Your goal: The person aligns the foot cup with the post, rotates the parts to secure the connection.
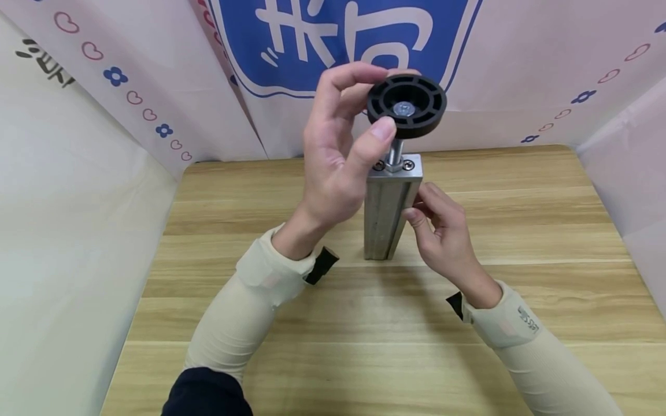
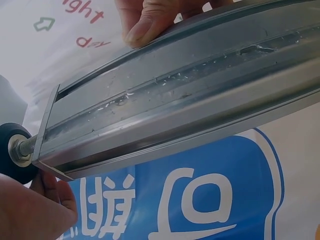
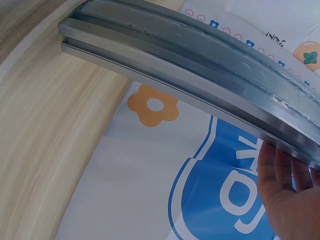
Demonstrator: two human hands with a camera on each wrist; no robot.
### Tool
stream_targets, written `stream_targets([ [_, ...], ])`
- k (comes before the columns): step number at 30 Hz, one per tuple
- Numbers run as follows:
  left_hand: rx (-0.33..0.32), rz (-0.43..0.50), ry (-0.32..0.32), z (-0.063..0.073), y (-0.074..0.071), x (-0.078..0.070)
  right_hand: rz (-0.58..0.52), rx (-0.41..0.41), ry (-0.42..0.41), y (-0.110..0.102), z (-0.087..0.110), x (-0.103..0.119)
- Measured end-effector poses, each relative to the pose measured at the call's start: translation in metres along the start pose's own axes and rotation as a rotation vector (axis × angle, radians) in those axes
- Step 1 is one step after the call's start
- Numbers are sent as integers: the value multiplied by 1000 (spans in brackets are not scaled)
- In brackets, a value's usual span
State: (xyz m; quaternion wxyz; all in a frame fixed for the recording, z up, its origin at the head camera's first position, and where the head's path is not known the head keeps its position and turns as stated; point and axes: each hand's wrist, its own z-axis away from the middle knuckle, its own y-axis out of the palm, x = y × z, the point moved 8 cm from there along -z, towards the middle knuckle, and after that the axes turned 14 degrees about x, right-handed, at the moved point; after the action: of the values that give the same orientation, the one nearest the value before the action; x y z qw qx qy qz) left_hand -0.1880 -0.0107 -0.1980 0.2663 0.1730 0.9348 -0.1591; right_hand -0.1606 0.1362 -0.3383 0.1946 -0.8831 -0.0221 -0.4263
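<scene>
An upright aluminium profile [image 1: 382, 222] stands on the table in the head view, its end plate on top. A threaded stem [image 1: 395, 151] rises from that plate and carries a round black levelling foot [image 1: 416, 124]. My left hand [image 1: 335, 156] grips the foot's rim between thumb and fingers. Lower down, my right hand [image 1: 447, 234] pinches the profile's right side. In the left wrist view the profile [image 2: 165, 95] runs across, with the foot [image 2: 17, 155] at its left end. The right wrist view shows my right hand's [image 3: 295, 195] fingers against the profile's [image 3: 200, 75] edge.
A wood-grain table [image 1: 333, 346] lies under the profile. Behind it hangs a white printed sheet with a blue sign [image 1: 312, 46], close to the left hand. White sheeting [image 1: 67, 202] flanks the table on the left.
</scene>
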Motion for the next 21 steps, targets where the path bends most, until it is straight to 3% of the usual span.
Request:
stream_targets([
  [17, 40, 73, -48, -1, -1, 4, 18, 3, 8, 1, 0, 2],
  [21, 39, 131, -86, 1, -1, 5, 25, 1, 4, 1, -1, 2],
])
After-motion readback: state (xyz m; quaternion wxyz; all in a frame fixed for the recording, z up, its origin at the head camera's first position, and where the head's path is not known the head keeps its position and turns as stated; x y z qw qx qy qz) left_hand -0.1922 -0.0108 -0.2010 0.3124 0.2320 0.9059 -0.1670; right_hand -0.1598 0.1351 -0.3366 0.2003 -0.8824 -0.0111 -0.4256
